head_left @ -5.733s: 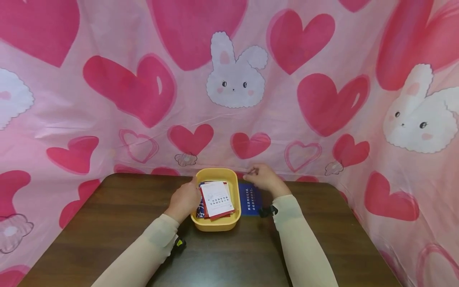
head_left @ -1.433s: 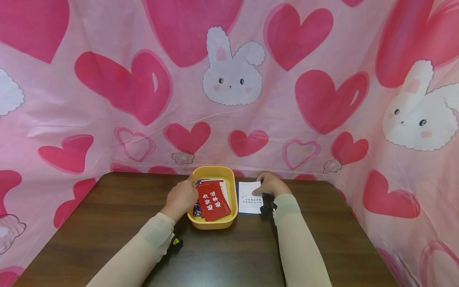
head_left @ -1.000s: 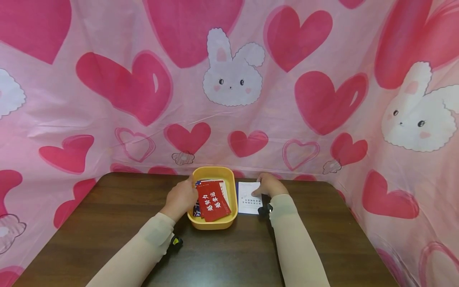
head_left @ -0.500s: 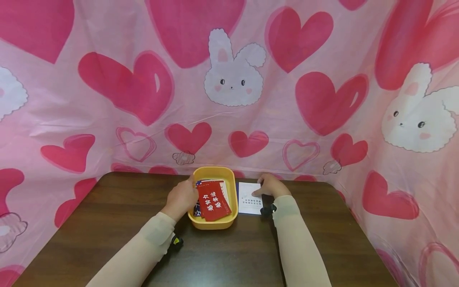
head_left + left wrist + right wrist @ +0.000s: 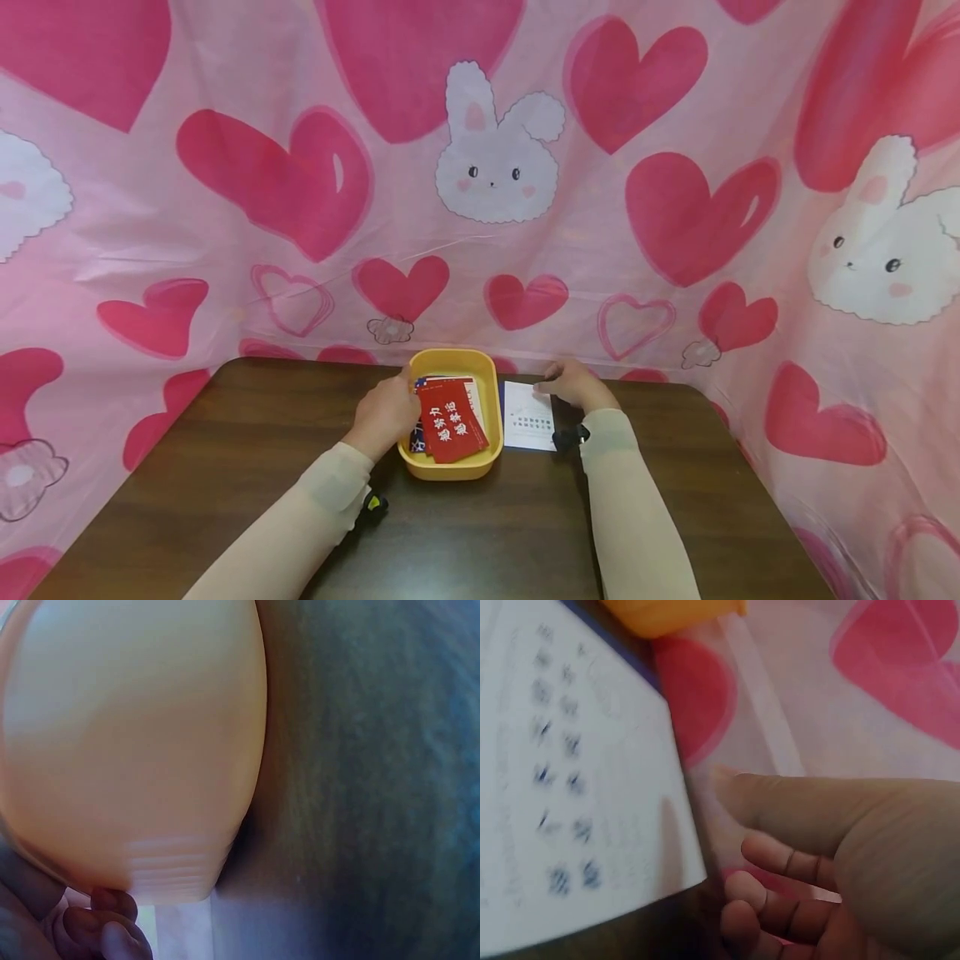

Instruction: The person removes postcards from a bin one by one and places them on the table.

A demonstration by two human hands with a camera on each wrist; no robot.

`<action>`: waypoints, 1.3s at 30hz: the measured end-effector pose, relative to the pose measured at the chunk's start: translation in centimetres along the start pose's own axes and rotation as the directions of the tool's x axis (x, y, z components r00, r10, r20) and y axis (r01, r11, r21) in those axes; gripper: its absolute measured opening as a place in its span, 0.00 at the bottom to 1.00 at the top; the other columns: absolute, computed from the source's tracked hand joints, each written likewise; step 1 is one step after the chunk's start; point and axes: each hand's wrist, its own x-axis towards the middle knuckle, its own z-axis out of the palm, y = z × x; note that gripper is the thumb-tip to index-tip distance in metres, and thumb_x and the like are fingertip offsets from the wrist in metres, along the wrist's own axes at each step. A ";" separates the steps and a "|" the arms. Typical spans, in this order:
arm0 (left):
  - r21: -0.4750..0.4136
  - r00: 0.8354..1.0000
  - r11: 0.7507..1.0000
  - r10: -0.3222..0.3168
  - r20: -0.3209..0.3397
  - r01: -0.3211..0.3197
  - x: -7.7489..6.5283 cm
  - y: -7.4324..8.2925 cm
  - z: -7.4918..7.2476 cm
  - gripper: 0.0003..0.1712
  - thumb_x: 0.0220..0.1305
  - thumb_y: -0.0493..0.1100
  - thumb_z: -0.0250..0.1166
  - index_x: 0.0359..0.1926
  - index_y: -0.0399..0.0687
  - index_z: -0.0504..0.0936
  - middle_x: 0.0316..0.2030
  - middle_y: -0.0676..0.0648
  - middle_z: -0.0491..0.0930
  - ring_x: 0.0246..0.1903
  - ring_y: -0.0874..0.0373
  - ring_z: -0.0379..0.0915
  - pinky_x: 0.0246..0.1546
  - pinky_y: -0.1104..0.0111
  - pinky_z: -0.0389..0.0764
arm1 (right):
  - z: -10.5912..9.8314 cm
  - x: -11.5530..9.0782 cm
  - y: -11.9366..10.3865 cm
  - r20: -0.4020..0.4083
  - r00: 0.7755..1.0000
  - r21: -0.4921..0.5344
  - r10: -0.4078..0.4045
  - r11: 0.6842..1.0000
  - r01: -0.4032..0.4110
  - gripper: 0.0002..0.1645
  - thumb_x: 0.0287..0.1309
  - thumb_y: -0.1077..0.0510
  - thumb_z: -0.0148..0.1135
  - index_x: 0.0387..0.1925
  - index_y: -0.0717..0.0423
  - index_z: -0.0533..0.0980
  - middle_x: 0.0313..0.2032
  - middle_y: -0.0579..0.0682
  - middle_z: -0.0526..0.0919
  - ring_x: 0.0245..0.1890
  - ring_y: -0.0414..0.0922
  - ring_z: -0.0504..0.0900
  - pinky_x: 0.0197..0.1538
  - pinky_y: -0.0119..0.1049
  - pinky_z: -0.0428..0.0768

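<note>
A yellow plastic tray [image 5: 450,476] stands on the table, and my left hand [image 5: 384,417] grips its left rim. The left wrist view shows the tray's wall [image 5: 150,735] close up, with curled fingertips [image 5: 112,930] at its edge. Inside lie several cards in a loose pile, a red card [image 5: 452,421] with white characters on top. Right of the tray a white card [image 5: 529,417] with dark print lies over a blue one, whose edge just shows. My right hand [image 5: 576,387] is at the white card's far right corner. In the right wrist view its thumb and loosely bent fingers hold nothing.
The dark wooden table [image 5: 480,542] reaches back to a pink curtain [image 5: 405,200] printed with hearts and rabbits. A small black device [image 5: 572,437] sits at the right wrist, another [image 5: 373,505] at the left.
The white card, earlier on top of the pile in the tray, now lies on the blue card, and a red card tops the pile. My right thumb has just come off the white card.
</note>
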 end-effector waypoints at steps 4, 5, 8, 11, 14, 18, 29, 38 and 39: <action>-0.001 1.000 1.000 0.000 -0.004 0.000 0.0 -0.1 -0.1 0.44 0.83 0.48 0.64 0.90 0.41 0.58 0.70 0.34 0.84 0.55 0.42 0.87 0.60 0.41 0.92 | -0.4 -0.2 -1.4 0.005 0.996 0.109 -0.084 0.991 0.083 0.20 0.70 0.49 0.78 0.53 0.58 0.86 0.47 0.58 0.88 0.43 0.55 0.86 0.48 0.46 0.88; 0.001 1.000 1.000 0.001 -0.006 -0.001 0.0 -0.1 -0.1 0.44 0.83 0.48 0.64 0.90 0.41 0.59 0.70 0.34 0.84 0.56 0.42 0.87 0.61 0.41 0.92 | -0.5 -0.3 -1.9 0.015 0.994 0.137 -0.110 0.985 0.107 0.21 0.71 0.49 0.78 0.54 0.59 0.86 0.48 0.58 0.88 0.43 0.55 0.87 0.48 0.47 0.89; 0.002 1.000 1.000 0.003 -0.011 -0.003 0.1 -0.1 -0.1 0.43 0.83 0.48 0.64 0.89 0.42 0.61 0.68 0.35 0.85 0.54 0.42 0.88 0.59 0.41 0.92 | -0.8 -0.7 -3.1 0.063 0.985 0.184 -0.159 0.972 0.145 0.24 0.72 0.47 0.77 0.59 0.57 0.85 0.49 0.57 0.90 0.43 0.53 0.88 0.52 0.50 0.91; 0.009 1.000 1.000 0.008 -0.016 -0.008 0.1 0.1 -0.1 0.41 0.82 0.47 0.65 0.88 0.43 0.64 0.66 0.35 0.87 0.52 0.43 0.89 0.56 0.43 0.93 | -0.9 -1.2 -4.3 0.099 0.972 0.181 -0.214 0.964 0.194 0.25 0.72 0.46 0.77 0.62 0.57 0.85 0.48 0.56 0.92 0.42 0.53 0.89 0.51 0.51 0.93; 0.007 1.000 1.000 0.003 -0.011 -0.003 0.0 0.3 0.0 0.42 0.82 0.47 0.65 0.89 0.43 0.63 0.68 0.35 0.86 0.53 0.43 0.88 0.56 0.43 0.94 | -0.9 -1.8 -5.5 0.110 0.960 0.168 -0.257 0.957 0.237 0.24 0.73 0.46 0.77 0.61 0.56 0.85 0.45 0.56 0.92 0.42 0.55 0.88 0.44 0.45 0.91; -0.001 1.000 1.000 -0.010 -0.001 0.010 -0.2 0.7 0.1 0.43 0.82 0.47 0.64 0.90 0.43 0.61 0.72 0.35 0.83 0.58 0.41 0.87 0.61 0.41 0.91 | -0.4 -2.5 -7.6 0.117 0.952 0.139 -0.282 0.954 0.265 0.23 0.74 0.45 0.76 0.60 0.54 0.86 0.45 0.55 0.91 0.45 0.57 0.89 0.41 0.40 0.90; 0.016 1.000 1.000 0.003 -0.013 -0.003 0.1 0.2 -0.2 0.42 0.82 0.46 0.63 0.89 0.42 0.62 0.69 0.35 0.85 0.47 0.45 0.88 0.45 0.50 0.94 | 4.8 -2.5 -14.8 0.238 0.938 -0.025 -0.253 0.964 0.266 0.30 0.71 0.44 0.78 0.65 0.56 0.83 0.49 0.53 0.90 0.42 0.50 0.90 0.47 0.43 0.93; -0.007 1.000 1.000 0.004 -0.002 -0.004 0.0 -0.1 -0.1 0.42 0.82 0.46 0.63 0.89 0.42 0.62 0.67 0.35 0.87 0.39 0.48 0.86 0.34 0.57 0.92 | 8.0 -1.5 -16.1 0.228 0.955 -0.085 -0.189 0.973 0.213 0.28 0.62 0.47 0.86 0.56 0.57 0.85 0.41 0.52 0.90 0.40 0.50 0.88 0.46 0.48 0.95; -0.009 1.000 1.000 0.007 0.001 -0.007 0.0 0.0 -0.1 0.42 0.82 0.46 0.63 0.89 0.42 0.62 0.66 0.35 0.87 0.40 0.48 0.86 0.34 0.57 0.92 | 8.2 -1.5 -16.0 0.224 0.958 -0.078 -0.179 0.977 0.201 0.30 0.60 0.48 0.88 0.56 0.58 0.84 0.42 0.52 0.89 0.41 0.51 0.88 0.48 0.49 0.95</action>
